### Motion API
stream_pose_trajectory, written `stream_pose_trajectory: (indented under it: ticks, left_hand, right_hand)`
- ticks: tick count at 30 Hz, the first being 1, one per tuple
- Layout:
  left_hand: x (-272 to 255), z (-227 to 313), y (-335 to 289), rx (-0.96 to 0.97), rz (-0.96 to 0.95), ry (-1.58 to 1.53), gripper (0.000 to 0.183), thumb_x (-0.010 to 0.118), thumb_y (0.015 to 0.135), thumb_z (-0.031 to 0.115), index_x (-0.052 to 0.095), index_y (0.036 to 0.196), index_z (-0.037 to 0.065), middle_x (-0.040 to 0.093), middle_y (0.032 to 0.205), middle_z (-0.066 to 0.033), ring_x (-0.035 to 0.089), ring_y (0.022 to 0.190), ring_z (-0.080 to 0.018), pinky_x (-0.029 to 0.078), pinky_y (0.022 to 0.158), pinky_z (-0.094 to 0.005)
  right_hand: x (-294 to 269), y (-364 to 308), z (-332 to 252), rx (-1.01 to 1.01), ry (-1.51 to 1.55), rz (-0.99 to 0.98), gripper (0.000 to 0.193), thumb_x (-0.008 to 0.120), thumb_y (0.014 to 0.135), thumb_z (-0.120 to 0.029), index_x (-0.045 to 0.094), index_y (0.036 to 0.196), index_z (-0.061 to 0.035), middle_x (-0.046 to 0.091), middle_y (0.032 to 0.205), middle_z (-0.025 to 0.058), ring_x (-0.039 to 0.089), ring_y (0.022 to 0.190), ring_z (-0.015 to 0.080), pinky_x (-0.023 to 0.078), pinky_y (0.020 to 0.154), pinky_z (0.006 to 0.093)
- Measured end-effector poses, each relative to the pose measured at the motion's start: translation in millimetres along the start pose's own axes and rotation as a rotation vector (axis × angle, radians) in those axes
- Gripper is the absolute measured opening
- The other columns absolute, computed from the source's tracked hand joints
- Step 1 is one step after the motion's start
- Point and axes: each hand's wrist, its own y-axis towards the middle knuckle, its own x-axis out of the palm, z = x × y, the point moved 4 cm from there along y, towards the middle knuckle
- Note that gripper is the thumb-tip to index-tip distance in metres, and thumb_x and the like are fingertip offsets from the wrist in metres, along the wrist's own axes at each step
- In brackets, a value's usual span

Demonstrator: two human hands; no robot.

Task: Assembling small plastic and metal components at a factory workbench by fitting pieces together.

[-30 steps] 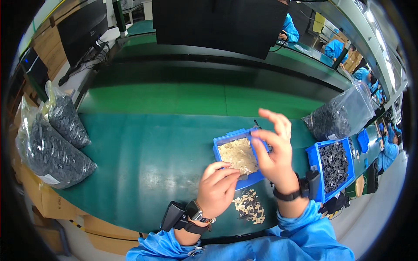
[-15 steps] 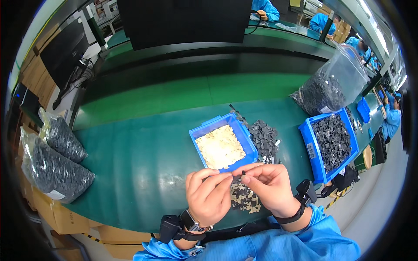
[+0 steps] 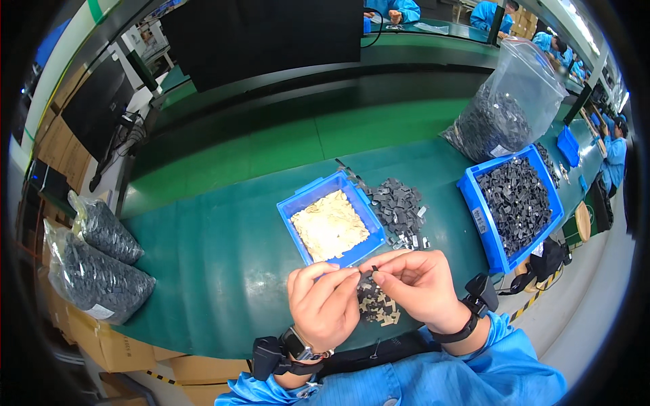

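My right hand (image 3: 421,285) pinches a small black part (image 3: 374,269) between thumb and forefinger. Close against it, my left hand (image 3: 321,301) has its thumb and fingers pressed together; what sits between them is too small to make out. The fingertips of both hands nearly meet. Below them on the table lies a pile of small beige and black pieces (image 3: 380,310), partly covered by my hands. Just beyond my hands stands a blue bin (image 3: 364,206) of pale yellow pieces. Right of that bin is a loose heap of dark grey parts (image 3: 396,204).
A second blue bin (image 3: 467,193), full of dark parts, stands at the right, with a large clear bag (image 3: 497,115) of dark parts behind it. Two more filled bags (image 3: 101,284) lie at the left table edge. A dark panel (image 3: 264,40) rises at the back. Co-workers (image 3: 399,10) sit beyond.
The whole view has tilted and shifted slightly, so the bins and bags appear moved. Both hands keep the same pinching pose at nearly the same place.
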Motion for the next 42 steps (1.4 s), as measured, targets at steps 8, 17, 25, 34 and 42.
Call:
stream_pose_trajectory:
  ticks: [8,17,25,34,42]
  left_hand:
    - [6.9,5.6,4.0,0.017,-0.024,0.0,0.025,0.069,0.061,-0.01,0.07,0.083,0.001,0.07,0.086,-0.0066,0.061,0.082,-0.0284,0.049,0.072,-0.0347]
    - [10.1,10.6,8.0,0.007,-0.035,0.0,0.024,0.068,0.061,-0.01,0.07,0.083,0.001,0.07,0.085,-0.0067,0.061,0.083,-0.0286,0.05,0.073,-0.0346]
    - [11.8,14.9,12.8,0.015,-0.047,0.023,0.025,0.067,0.06,-0.01,0.07,0.081,0.002,0.07,0.085,-0.0047,0.061,0.082,-0.0275,0.049,0.074,-0.0343]
    - [16.4,12.8,12.4,0.055,-0.106,-0.083,0.018,0.069,0.064,-0.007,0.069,0.079,0.003,0.071,0.084,-0.0043,0.06,0.082,-0.0259,0.047,0.075,-0.0348]
    - [26.1,14.5,9.4,-0.158,-0.009,-0.361,0.006,0.07,0.077,-0.003,0.07,0.081,0.002,0.071,0.082,-0.0089,0.059,0.085,-0.0275,0.048,0.079,-0.0358]
  right_hand:
    - [-8.4,0.2,-3.9,-0.012,-0.047,-0.015,0.012,0.065,0.085,0.008,0.069,0.097,0.0063,0.069,0.106,0.0161,0.066,0.097,0.0166,0.055,0.085,0.0289]
    - [-13.3,1.5,-5.8,-0.036,-0.02,-0.015,0.011,0.065,0.086,0.007,0.069,0.096,0.0065,0.069,0.105,0.0159,0.067,0.096,0.0168,0.055,0.085,0.0289]
    - [-19.6,1.3,-10.2,-0.131,-0.16,-0.009,0.01,0.066,0.085,0.006,0.07,0.094,0.0067,0.069,0.103,0.0149,0.067,0.096,0.0169,0.056,0.083,0.0275]
    - [-36.6,4.3,14.3,0.444,0.611,-0.199,0.011,0.069,0.086,0.002,0.068,0.097,0.005,0.071,0.096,0.0147,0.07,0.084,0.0188,0.058,0.077,0.0289]
    - [-17.3,-8.6,24.6,0.531,1.013,-0.186,0.014,0.069,0.088,-0.004,0.061,0.1,-0.005,0.067,0.091,0.0057,0.067,0.079,0.0174,0.054,0.074,0.0287]
